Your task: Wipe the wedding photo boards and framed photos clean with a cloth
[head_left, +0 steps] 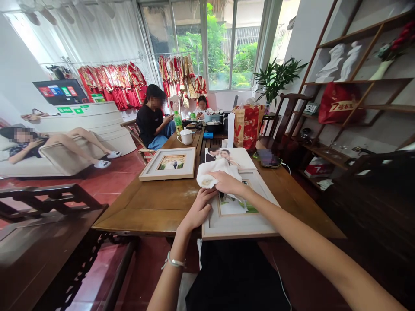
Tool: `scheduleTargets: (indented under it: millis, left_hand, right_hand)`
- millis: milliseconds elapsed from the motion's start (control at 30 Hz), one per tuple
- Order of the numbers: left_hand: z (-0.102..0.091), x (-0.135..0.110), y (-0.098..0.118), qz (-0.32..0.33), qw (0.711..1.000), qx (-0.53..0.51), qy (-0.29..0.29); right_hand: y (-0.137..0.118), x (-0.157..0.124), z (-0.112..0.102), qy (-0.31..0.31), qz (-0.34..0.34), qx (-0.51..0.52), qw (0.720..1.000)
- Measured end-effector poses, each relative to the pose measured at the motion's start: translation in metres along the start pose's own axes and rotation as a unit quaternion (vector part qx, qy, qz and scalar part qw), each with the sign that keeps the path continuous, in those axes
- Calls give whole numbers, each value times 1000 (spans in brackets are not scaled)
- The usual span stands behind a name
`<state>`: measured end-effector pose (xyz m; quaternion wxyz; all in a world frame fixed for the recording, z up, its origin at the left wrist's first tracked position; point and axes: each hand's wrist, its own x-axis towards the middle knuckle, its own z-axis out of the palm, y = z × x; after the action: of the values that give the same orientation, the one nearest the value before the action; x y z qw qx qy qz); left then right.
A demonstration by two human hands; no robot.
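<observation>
My right hand [228,182] is closed on a bunched white cloth [215,169], pressed against the upper left part of a white picture frame [241,230]. This frame lies at the table's near edge, its printed photo [231,205] partly covered by the cloth and my forearm. Resting on the frame's left border is my left hand [198,209], fingers stretched out over the edge just below the cloth. Beyond the cloth lies a photo print of a couple [238,156]. A second framed picture [168,163] lies to the left.
On the wooden table [152,205], a white lidded cup [186,137], a green-labelled bottle [177,122] and a red-patterned paper bag [248,127] stand farther back. A phone with a cable [268,158] lies right. Two people sit at the far end; another lies on a sofa [63,153].
</observation>
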<state>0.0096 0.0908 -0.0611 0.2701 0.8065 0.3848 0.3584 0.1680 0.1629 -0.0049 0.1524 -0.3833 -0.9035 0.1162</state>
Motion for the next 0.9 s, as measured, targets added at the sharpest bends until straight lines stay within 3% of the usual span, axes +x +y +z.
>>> scheduleTargets:
  millis: [133,333,500,667,800,900]
  left_hand:
    - [1,-1,-4,1,1000,-2,6]
    - [2,-2,-8,15,1000,-11,4]
    - [1,-1,-7,17,1000,-8,0]
    - [3,-1,-10,6,1000,-13,9]
    - [5,-2,-14,24,999,-38,23]
    - [7,-3,-17,36,997,-52,32]
  right_hand:
    - [5,-18,-6,1,45,-31,999]
    - [39,-76,-11,3,131,-86,988]
    - [55,-105,-14,-8,148,-97,984]
    - [23,-93,-1,-2,158,-91,983]
    - [-18,-81,10,-29,99,-49,993]
    - [-43,-89,8,-46,61,-15,997]
